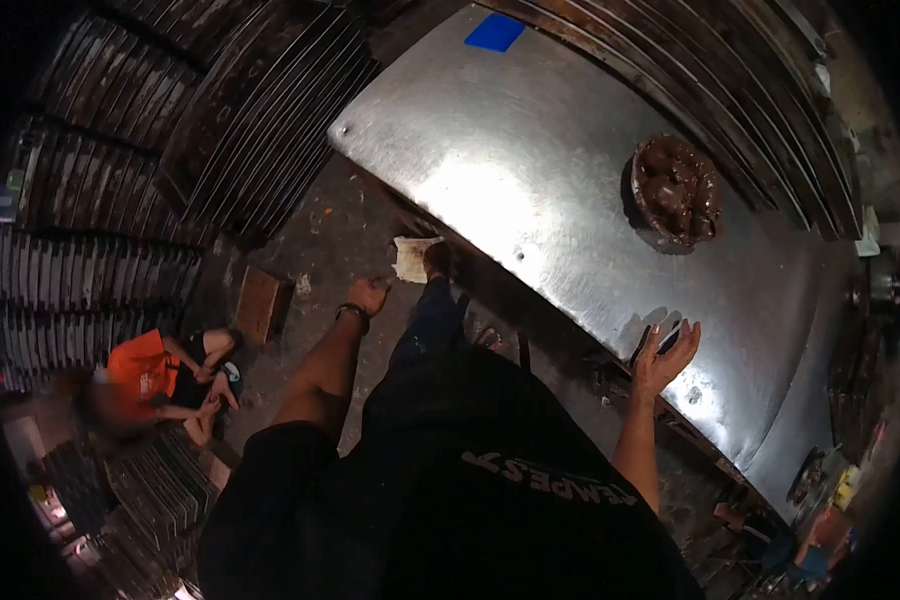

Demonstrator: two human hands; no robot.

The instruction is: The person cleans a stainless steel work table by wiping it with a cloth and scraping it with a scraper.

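My right hand is over the near edge of a metal-topped table, fingers spread and nothing in them. Its dark reflection shows on the shiny surface beside it. Away from the table, my left hand hangs over the floor with its fingers loosely curled in and nothing visible in them. A dark band circles that wrist. Farther up the table stands a round bowl of glossy dark brown stuff, apart from both hands. A flat blue piece lies at the table's far end.
Dark flat trays or boards stand in stacks at left, with more long ones behind the table. A person in an orange shirt sits low at left near a wooden box. A pale piece is by my foot.
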